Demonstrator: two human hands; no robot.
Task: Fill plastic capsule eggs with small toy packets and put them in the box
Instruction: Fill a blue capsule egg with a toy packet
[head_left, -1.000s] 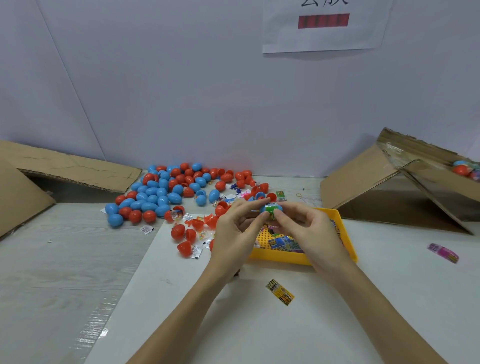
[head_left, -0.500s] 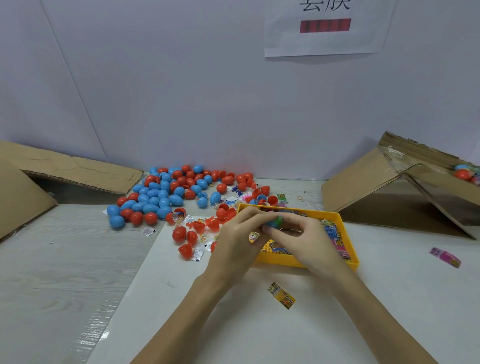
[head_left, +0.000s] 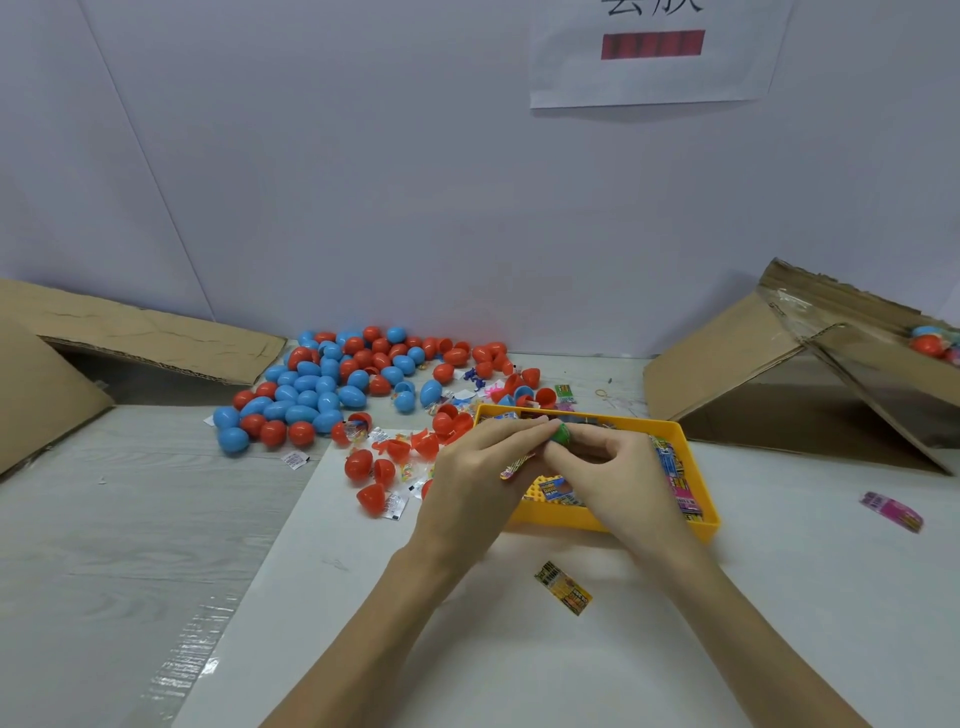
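A single head-worn wide-angle view looks forward and down from close behind and above the hands (head_left: 545, 467), taking in the table (head_left: 519, 665) around them and the wall (head_left: 363, 182) just beyond.

The paper sheet (head_left: 649, 57) on the wall bears cropped, unreadable characters above a red bar; print on the packets is too small to read.

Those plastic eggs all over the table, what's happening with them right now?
A person is filling them. Both hands, left hand and right hand, meet over the yellow tray of toy packets, pinching a small green piece between the fingertips. Loose red and blue eggs lie piled behind, and a few filled ones show in the cardboard box at right.
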